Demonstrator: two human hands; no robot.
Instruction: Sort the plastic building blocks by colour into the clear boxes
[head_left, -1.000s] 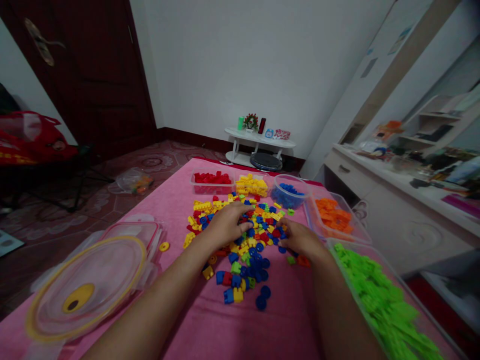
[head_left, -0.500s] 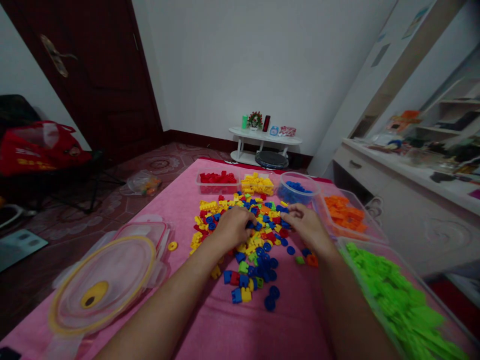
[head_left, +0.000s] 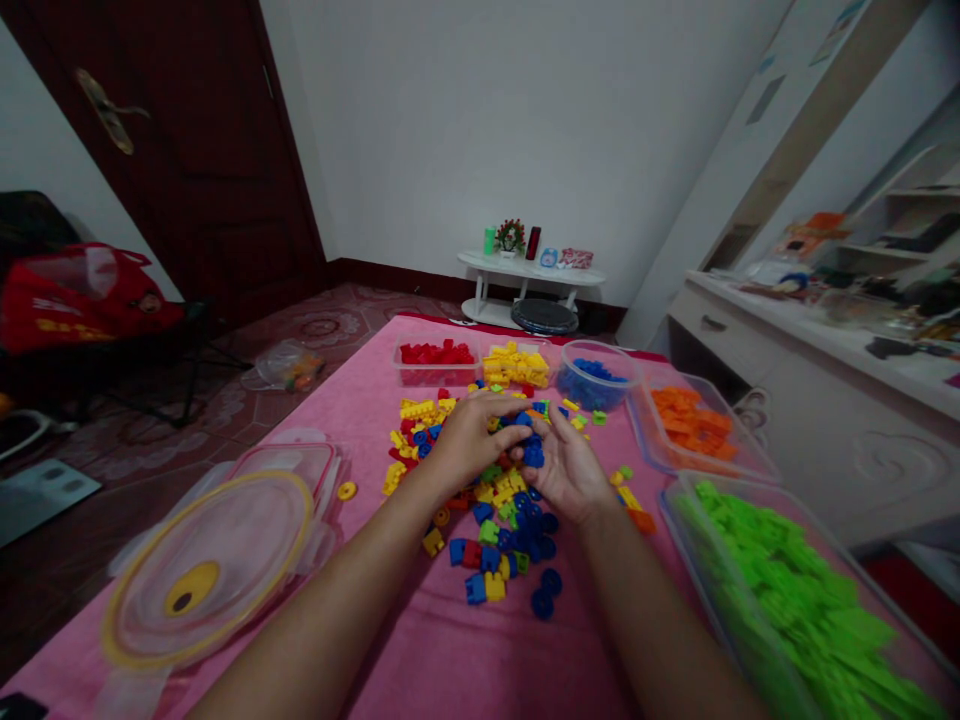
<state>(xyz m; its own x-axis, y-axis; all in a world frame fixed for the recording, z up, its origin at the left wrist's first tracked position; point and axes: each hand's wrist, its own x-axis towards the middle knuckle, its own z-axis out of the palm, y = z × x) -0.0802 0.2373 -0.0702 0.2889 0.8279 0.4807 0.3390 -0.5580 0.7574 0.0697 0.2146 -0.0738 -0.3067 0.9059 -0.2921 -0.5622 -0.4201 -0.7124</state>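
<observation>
Blue toy bricks [head_left: 533,452] lie in my right hand [head_left: 568,468], which is cupped with its palm turned up and its fingers curled around them. My left hand [head_left: 474,442] meets it from the left, thumb and fingers closed at a blue brick [head_left: 524,420] above that palm. Both hands hover over a mixed pile of toy bricks, among them yellow bricks [head_left: 501,488] and dark blue wheels [head_left: 531,528]. Part of the pile is hidden beneath the hands.
Along the far edge stand tubs of red bricks [head_left: 437,354], yellow bricks [head_left: 516,364] and blue bricks [head_left: 592,372]. Orange bricks [head_left: 690,422] and green bricks [head_left: 802,600] fill boxes at right. Clear lids [head_left: 217,560] lie at left on the pink cloth [head_left: 450,660].
My right hand has moved left from the pile's right side and turned palm up, with blue bricks in it. My left hand has shifted slightly toward it; the two now meet.
</observation>
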